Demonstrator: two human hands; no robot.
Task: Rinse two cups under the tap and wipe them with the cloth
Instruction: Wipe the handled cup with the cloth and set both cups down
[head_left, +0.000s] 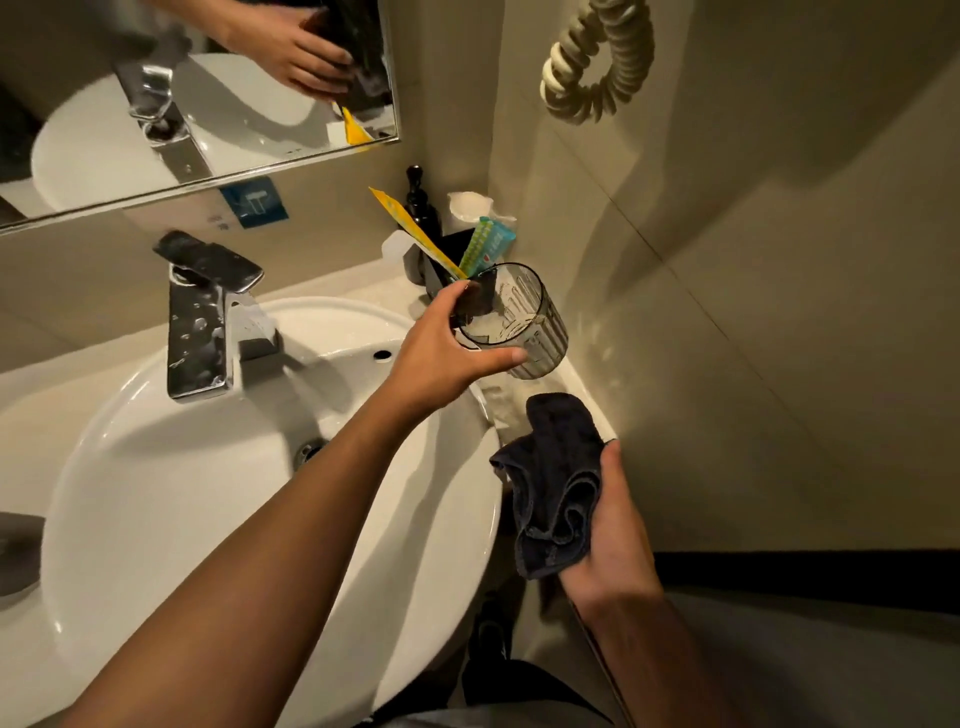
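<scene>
Right hand: right hand (608, 540), low and nearest to the camera, fingers curled around the cloth (558, 486); thumb lies along the right side of the cloth.
Cloth: dark, bunched in folds, held in the air just beside the right rim of the basin (156, 493), below the cup.
Left hand: left hand (447, 353) reaches across the basin to its far right edge; it pinches the rim of the cup (519, 322), thumb on the near side of the rim and the other fingers over the far side.
Cup: clear glass with ribs on the wall, tilted so the mouth faces toward the camera, above the counter (358, 280) at the right rim of the basin; whether the bottom touches the counter I cannot tell.
Second cup: a dark one stands behind the clear cup on the counter in the corner, with a yellow packet (410, 228) and a green tube (485, 244) inside; it is partly hidden.
Tap: chrome tap (202, 322) at the back rim of the basin, with water drops on it; no stream is seen.
Bottle: black pump bottle (418, 202) in the far corner of the counter.
Mirror: mirror (208, 104) on the wall above the tap.
Cord: coiled white cord (597, 67) hangs on the right wall.
</scene>
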